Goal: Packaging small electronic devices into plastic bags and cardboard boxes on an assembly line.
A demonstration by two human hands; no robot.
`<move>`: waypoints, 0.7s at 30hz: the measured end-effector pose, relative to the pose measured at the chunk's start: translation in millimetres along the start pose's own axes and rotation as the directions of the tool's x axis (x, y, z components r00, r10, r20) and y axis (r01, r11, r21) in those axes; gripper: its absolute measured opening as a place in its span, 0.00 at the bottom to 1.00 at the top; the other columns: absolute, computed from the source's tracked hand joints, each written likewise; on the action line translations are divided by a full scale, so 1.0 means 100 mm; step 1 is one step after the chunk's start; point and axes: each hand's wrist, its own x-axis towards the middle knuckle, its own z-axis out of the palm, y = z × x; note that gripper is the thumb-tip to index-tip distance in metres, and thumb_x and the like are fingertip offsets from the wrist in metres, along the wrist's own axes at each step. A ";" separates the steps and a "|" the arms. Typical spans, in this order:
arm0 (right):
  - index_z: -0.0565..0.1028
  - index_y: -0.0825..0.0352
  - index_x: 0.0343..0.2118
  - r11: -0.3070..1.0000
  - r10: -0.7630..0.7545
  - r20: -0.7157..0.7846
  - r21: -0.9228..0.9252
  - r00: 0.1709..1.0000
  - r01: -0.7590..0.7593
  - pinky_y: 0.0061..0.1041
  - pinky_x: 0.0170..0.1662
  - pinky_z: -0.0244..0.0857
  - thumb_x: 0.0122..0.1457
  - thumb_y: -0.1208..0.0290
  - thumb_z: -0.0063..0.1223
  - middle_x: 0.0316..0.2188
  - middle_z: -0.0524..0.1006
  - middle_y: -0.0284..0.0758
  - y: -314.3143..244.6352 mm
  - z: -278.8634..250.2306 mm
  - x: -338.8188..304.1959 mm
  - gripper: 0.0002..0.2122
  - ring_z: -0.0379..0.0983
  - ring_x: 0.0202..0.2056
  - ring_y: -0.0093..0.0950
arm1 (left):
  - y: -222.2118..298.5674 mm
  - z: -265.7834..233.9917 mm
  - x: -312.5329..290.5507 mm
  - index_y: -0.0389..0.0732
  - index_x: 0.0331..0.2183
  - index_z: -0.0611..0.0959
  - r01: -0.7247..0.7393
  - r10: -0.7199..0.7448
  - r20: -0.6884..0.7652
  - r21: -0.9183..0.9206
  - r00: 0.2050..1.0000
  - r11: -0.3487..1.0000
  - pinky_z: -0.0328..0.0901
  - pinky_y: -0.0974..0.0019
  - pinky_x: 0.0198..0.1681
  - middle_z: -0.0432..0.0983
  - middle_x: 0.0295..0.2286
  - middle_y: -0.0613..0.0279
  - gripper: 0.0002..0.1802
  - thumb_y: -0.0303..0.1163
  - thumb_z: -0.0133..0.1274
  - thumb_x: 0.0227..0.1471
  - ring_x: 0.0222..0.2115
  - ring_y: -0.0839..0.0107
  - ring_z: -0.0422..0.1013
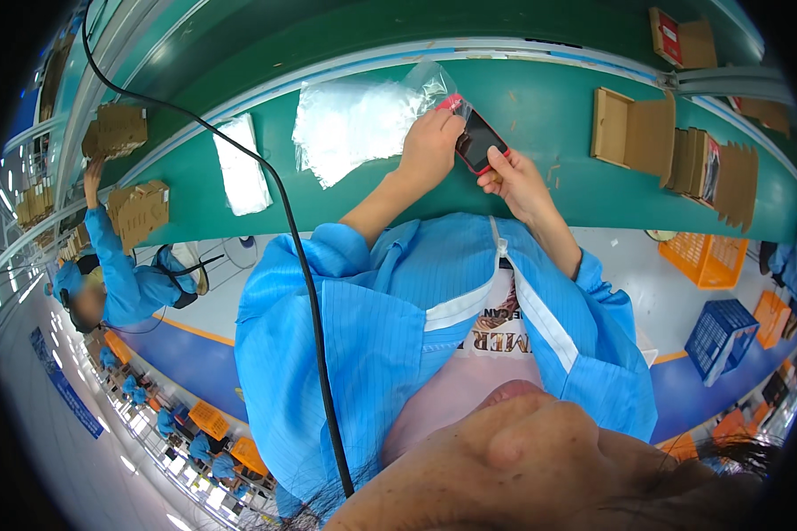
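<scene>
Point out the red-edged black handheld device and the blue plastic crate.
Red-edged black handheld device (pixel 481 142): head view, middle of its dark front face.
Blue plastic crate (pixel 712 338): head view, on a side wall.

lettering (pixel 496 342) | 2 lines, upside down | on pink shirt (pixel 456 380) | partly covered

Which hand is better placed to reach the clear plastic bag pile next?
Probably the left hand: though also at the red-edged phone-like device, it is beside the clear plastic bags. The right hand, gripping the device's near end, lies farther away.
</scene>
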 end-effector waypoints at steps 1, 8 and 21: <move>0.70 0.67 0.34 1.000 0.001 -0.004 -0.001 1.000 -0.001 0.14 0.23 0.64 0.61 0.60 0.47 0.20 0.74 0.31 0.01 -0.01 -0.03 0.12 0.70 0.19 0.16 | 0.00 0.00 0.00 0.37 0.28 0.74 0.018 -0.018 0.004 -0.069 1.000 0.997 0.63 0.56 0.33 0.69 0.25 0.54 0.04 0.23 0.46 0.44 0.30 0.54 0.67; 0.68 0.71 0.38 0.992 -0.125 -0.112 -0.002 0.986 0.125 0.17 0.25 0.65 0.61 0.65 0.47 0.23 0.75 0.34 -0.09 0.01 -0.18 0.12 0.71 0.21 0.19 | 0.16 0.01 0.10 0.36 0.29 0.74 0.243 -0.257 -0.008 -0.301 0.966 0.922 0.62 0.52 0.35 0.70 0.29 0.49 0.06 0.27 0.43 0.53 0.32 0.48 0.67; 0.65 0.73 0.41 0.953 -0.286 -0.215 -0.164 0.934 0.254 0.21 0.28 0.71 0.62 0.55 0.41 0.32 0.74 0.38 0.03 -0.24 -0.20 0.21 0.75 0.28 0.26 | 0.69 -0.01 0.16 0.37 0.27 0.72 -0.033 0.041 0.031 -0.224 0.999 0.974 0.61 0.55 0.32 0.68 0.26 0.52 0.06 0.25 0.49 0.41 0.30 0.53 0.66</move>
